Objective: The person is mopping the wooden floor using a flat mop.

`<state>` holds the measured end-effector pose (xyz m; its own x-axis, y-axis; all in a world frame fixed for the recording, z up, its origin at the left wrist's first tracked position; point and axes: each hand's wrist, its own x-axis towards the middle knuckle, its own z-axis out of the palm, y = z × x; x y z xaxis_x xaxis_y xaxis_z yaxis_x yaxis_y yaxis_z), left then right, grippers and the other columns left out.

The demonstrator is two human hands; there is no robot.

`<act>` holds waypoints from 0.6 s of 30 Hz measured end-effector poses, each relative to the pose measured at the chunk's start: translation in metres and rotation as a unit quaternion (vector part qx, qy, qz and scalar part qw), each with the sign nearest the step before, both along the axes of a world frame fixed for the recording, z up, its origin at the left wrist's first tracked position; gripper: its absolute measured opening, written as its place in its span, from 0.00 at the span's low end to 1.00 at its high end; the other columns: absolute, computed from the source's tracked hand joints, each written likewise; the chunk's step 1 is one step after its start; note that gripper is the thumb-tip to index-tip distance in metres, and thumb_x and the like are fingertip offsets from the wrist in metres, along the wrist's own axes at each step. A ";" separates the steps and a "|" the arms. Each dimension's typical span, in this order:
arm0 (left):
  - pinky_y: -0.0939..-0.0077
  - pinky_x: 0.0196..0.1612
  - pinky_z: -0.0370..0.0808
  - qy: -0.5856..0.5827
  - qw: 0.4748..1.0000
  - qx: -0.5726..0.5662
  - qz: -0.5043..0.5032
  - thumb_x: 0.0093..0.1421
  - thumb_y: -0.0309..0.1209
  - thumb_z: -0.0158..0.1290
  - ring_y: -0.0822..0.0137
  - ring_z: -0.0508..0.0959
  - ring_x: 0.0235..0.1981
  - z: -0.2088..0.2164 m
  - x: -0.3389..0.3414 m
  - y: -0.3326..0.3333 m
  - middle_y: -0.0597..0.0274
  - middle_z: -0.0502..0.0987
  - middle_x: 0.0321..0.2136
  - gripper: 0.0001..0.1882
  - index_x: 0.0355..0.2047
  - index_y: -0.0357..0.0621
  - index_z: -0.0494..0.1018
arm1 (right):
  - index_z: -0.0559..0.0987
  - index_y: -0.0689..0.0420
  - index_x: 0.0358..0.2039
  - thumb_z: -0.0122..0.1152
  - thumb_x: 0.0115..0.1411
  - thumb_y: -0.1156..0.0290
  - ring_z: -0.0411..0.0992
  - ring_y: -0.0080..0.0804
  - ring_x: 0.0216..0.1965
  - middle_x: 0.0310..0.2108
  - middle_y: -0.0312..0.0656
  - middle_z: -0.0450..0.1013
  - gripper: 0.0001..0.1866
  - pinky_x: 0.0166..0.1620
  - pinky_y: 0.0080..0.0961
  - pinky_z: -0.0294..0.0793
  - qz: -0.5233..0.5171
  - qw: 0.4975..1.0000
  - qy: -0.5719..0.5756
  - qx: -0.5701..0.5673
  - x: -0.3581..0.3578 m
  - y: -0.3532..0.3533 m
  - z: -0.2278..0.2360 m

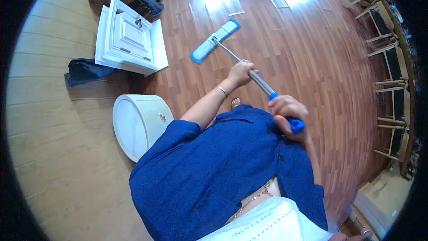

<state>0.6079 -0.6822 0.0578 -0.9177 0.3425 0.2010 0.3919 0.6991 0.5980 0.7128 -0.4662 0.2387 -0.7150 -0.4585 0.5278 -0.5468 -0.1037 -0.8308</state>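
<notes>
Left hand clamps the mop pole, right hand its blue grip. The mop pad lies well inside the floor's right edge.

The mop head lies on the floor. Left of the mop head stands a cabinet; left and farther forward, boots; left and behind it, a nightstand. Chairs stand in a row well right of the mop head.

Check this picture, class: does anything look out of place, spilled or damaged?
Perhaps the dark cloth-like item bunched beside the white cabinet: its loose, crumpled shape looks untidy, though what it is is unclear. No spill or damage stands out.
</notes>
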 end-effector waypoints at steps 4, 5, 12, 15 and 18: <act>0.56 0.39 0.73 -0.050 0.998 0.004 -0.024 0.56 0.41 0.59 0.47 0.75 0.36 -0.039 -0.043 -0.046 0.51 0.73 0.25 0.17 0.22 0.40 0.71 | 0.75 0.61 0.25 0.65 0.51 0.80 0.74 0.43 0.42 0.28 0.44 0.74 0.06 0.49 0.36 0.72 -0.025 0.997 -0.040 0.065 -0.010 -0.033 -0.031; 0.57 0.39 0.73 -0.044 0.998 0.002 -0.033 0.56 0.41 0.59 0.47 0.75 0.35 -0.039 -0.051 -0.051 0.50 0.73 0.25 0.17 0.22 0.40 0.71 | 0.75 0.61 0.26 0.66 0.51 0.79 0.74 0.44 0.43 0.28 0.44 0.74 0.06 0.50 0.37 0.72 -0.026 0.996 -0.052 0.061 -0.015 -0.038 -0.031; 0.57 0.33 0.71 0.025 0.985 0.103 -0.134 0.53 0.34 0.61 0.49 0.75 0.28 -0.023 -0.057 -0.007 0.52 0.74 0.20 0.12 0.19 0.43 0.72 | 0.77 0.61 0.27 0.70 0.47 0.76 0.74 0.45 0.44 0.30 0.45 0.75 0.09 0.51 0.40 0.71 -0.053 0.992 -0.089 0.065 -0.009 -0.006 0.032; 0.60 0.38 0.72 -0.014 0.978 0.111 -0.175 0.53 0.40 0.61 0.50 0.76 0.30 0.016 -0.035 0.033 0.55 0.74 0.20 0.14 0.20 0.45 0.72 | 0.79 0.58 0.41 0.78 0.39 0.57 0.73 0.49 0.45 0.36 0.48 0.75 0.30 0.49 0.48 0.71 -0.025 0.993 -0.111 -0.017 0.018 0.025 0.066; 0.58 0.35 0.73 -0.081 0.974 0.079 -0.194 0.47 0.37 0.61 0.52 0.76 0.32 0.051 -0.024 0.053 0.58 0.75 0.22 0.12 0.20 0.47 0.70 | 0.75 0.55 0.36 0.74 0.46 0.47 0.67 0.49 0.44 0.34 0.43 0.69 0.28 0.36 0.40 0.80 0.006 0.999 -0.037 0.012 0.044 0.067 0.092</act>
